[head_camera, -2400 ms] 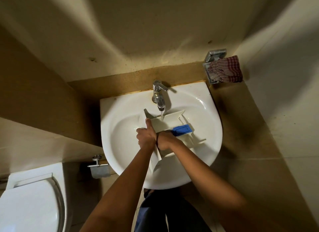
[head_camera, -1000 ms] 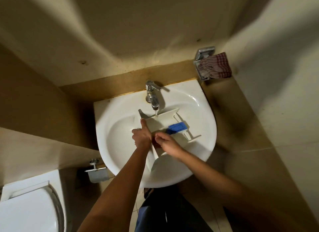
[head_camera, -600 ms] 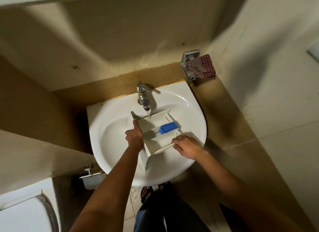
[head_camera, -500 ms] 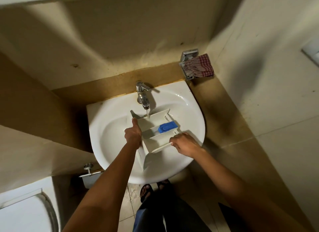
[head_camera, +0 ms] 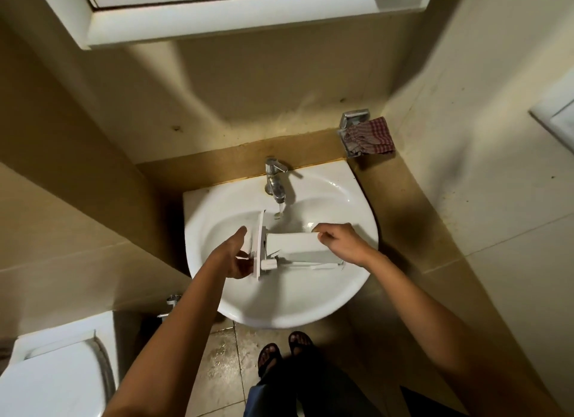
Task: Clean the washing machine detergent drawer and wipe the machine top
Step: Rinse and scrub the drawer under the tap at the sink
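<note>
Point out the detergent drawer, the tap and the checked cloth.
detergent drawer (head_camera: 298, 246), head view, its broad white surface.
tap (head_camera: 274, 182), head view, its chrome body.
checked cloth (head_camera: 369, 136), head view, its middle folds.

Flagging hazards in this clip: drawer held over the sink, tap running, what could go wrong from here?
The drawer is held only at its ends, left hand on the front panel, right hand at the back; under running water it could slip and strike the sink. The stream from the tap falls just beside the drawer; swinging it in may splash the floor by the sandalled feet.
</note>
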Motion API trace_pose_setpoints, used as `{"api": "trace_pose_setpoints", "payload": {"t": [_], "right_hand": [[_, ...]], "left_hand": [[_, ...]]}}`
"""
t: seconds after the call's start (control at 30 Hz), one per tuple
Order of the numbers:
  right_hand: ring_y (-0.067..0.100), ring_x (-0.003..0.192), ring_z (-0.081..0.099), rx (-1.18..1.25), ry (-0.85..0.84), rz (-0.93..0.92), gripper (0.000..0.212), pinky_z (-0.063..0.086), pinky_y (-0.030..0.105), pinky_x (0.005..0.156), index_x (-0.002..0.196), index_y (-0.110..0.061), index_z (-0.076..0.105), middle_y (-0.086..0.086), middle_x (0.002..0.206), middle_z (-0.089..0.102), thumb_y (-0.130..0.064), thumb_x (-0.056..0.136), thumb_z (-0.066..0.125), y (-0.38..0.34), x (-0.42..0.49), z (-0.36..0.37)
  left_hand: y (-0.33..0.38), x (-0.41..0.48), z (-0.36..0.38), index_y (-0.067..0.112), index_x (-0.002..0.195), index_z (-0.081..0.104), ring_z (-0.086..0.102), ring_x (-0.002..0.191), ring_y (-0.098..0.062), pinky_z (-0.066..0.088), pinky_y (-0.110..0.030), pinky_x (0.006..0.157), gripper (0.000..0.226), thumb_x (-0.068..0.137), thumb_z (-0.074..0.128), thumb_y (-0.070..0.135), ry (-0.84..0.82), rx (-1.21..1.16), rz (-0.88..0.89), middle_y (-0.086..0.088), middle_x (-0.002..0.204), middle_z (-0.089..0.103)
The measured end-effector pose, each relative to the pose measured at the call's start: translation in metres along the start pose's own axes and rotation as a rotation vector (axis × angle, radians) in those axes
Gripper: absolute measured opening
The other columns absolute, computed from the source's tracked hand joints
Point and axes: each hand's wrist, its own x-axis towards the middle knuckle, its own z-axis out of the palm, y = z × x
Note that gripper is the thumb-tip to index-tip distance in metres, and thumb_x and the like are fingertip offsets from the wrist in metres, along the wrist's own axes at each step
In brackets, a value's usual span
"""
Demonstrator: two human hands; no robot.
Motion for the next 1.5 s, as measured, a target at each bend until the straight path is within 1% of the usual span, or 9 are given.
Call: {"api": "trace_pose_setpoints", "payload": {"t": [0.17, 0.4, 0.63, 0.73, 0.9, 1.0, 1.27, 1.37, 1.5], "right_hand": [[0.023, 0.107, 0.054, -0.072, 0.007, -0.001, 0.028, 0.035, 0.036, 0.101, 0.109, -0.021, 0.066, 0.0, 0.106, 0.066, -0.017, 0.098, 0.041, -0.034, 0.011, -0.015], [0.022, 0.09, 0.054, -0.142, -0.135, 0.018, 0.022, 0.036, 0.032, 0.076, 0.081, -0.022, 0.064, 0.0, 0.089, 0.063, -0.011, 0.086, 0.046, -0.086, 0.043, -0.045], [0.015, 0.063, 0.026, -0.047, -0.257, -0.026, 0.026, 0.019, 0.031, 0.059, 0.06, -0.017, 0.036, 0.001, 0.067, 0.03, 0.0, 0.077, 0.045, -0.121, 0.082, -0.056], [0.013, 0.055, 0.035, -0.036, -0.262, 0.072, 0.027, 0.027, 0.023, 0.05, 0.06, -0.016, 0.044, 0.0, 0.062, 0.039, 0.003, 0.08, 0.044, -0.123, 0.095, -0.057], [0.008, 0.052, 0.048, -0.031, -0.297, 0.185, 0.015, 0.036, 0.016, 0.047, 0.08, -0.013, 0.059, 0.0, 0.067, 0.053, -0.002, 0.084, 0.049, -0.119, 0.114, -0.05], [0.003, 0.038, 0.046, 0.011, -0.319, 0.217, 0.021, 0.034, 0.013, 0.041, 0.071, -0.014, 0.054, -0.006, 0.05, 0.052, -0.001, 0.087, 0.049, -0.118, 0.116, -0.041], [0.025, 0.102, 0.053, -0.392, -0.353, -0.063, 0.031, 0.039, 0.029, 0.078, 0.108, -0.002, 0.063, 0.01, 0.111, 0.058, -0.015, 0.1, 0.036, -0.109, 0.111, -0.004], [0.018, 0.101, 0.059, -0.314, -0.23, -0.155, 0.026, 0.045, 0.033, 0.088, 0.1, -0.012, 0.069, 0.001, 0.107, 0.067, -0.021, 0.096, 0.044, -0.078, 0.105, 0.011], [0.011, 0.096, 0.065, -0.067, -0.096, -0.135, 0.014, 0.048, 0.027, 0.085, 0.084, -0.005, 0.07, 0.002, 0.097, 0.072, -0.014, 0.089, 0.061, -0.03, 0.102, 0.037]], "left_hand": [[-0.007, -0.006, -0.019, 0.002, 0.12, 0.057, 0.058, 0.078, -0.02, 0.053, -0.029, 0.068, 0.071, 0.082, 0.063, 0.061, -0.041, 0.108, 0.129, -0.01, 0.093, 0.061], [-0.02, -0.021, -0.029, 0.04, 0.141, 0.046, 0.04, 0.138, -0.021, 0.023, -0.046, 0.118, 0.079, 0.075, 0.046, 0.084, -0.216, 0.093, 0.504, 0.006, 0.145, 0.049], [-0.028, -0.045, -0.025, 0.022, 0.12, 0.058, 0.068, 0.099, -0.019, 0.053, -0.036, 0.089, 0.104, 0.049, 0.045, 0.097, -0.372, -0.061, 0.592, -0.003, 0.108, 0.073], [-0.03, -0.046, -0.032, 0.009, 0.134, 0.049, 0.067, 0.074, -0.016, 0.053, -0.041, 0.084, 0.108, 0.065, 0.039, 0.09, -0.372, -0.063, 0.594, -0.02, 0.108, 0.067], [-0.027, -0.042, -0.045, 0.013, 0.139, 0.037, 0.057, 0.118, -0.025, 0.053, -0.026, 0.083, 0.136, 0.028, 0.08, 0.079, -0.431, 0.0, 0.625, -0.001, 0.122, 0.059], [-0.031, -0.046, -0.046, 0.008, 0.136, 0.042, 0.065, 0.102, -0.019, 0.056, -0.027, 0.075, 0.134, 0.026, 0.087, 0.07, -0.493, -0.029, 0.596, -0.005, 0.115, 0.065], [-0.051, -0.059, -0.043, 0.009, 0.086, 0.066, 0.064, 0.056, -0.021, 0.052, -0.027, 0.055, 0.055, 0.05, 0.062, 0.05, -0.437, -0.261, 0.408, -0.009, 0.07, 0.067], [-0.054, -0.067, -0.046, 0.01, 0.069, 0.073, 0.062, 0.056, -0.024, 0.051, -0.029, 0.058, 0.042, 0.067, 0.06, 0.05, -0.414, -0.187, 0.305, -0.013, 0.07, 0.065], [-0.052, -0.063, -0.045, 0.014, 0.112, 0.068, 0.063, 0.085, -0.029, 0.053, -0.04, 0.077, 0.072, 0.061, 0.063, 0.065, -0.232, 0.045, 0.306, -0.015, 0.102, 0.068]]}}
